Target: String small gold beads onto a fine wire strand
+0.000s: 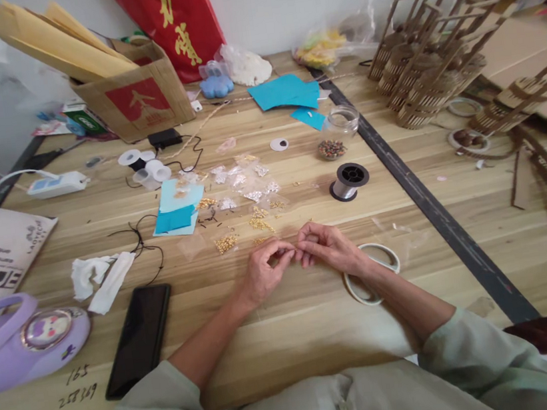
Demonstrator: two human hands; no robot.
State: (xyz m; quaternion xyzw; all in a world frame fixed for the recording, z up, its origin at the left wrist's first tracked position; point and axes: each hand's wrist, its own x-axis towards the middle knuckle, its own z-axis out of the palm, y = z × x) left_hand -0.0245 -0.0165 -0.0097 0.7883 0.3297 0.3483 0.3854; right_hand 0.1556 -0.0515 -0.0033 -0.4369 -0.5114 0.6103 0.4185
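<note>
My left hand (264, 268) and my right hand (328, 246) meet fingertip to fingertip above the wooden table (291, 337). Both pinch at the same spot. A tiny gold-coloured speck shows there, too small to name. Just beyond my left hand lie piles of gold beads (227, 243) and more gold beads (259, 221). Farther back are small clear bags of silvery pieces (244, 178). A spool of thin wire (350, 181) stands beyond my right hand. Under my right wrist lies a white ring-shaped roll (396, 261), partly hidden by the arm.
A black phone (139, 340) and a purple case-like object (34, 344) lie to the left. Blue paper (285, 92), a clear jar (343, 120) and a cardboard box (138, 98) stand behind. Wooden basket-like pieces (418, 78) crowd the right, past a black strip (418, 199).
</note>
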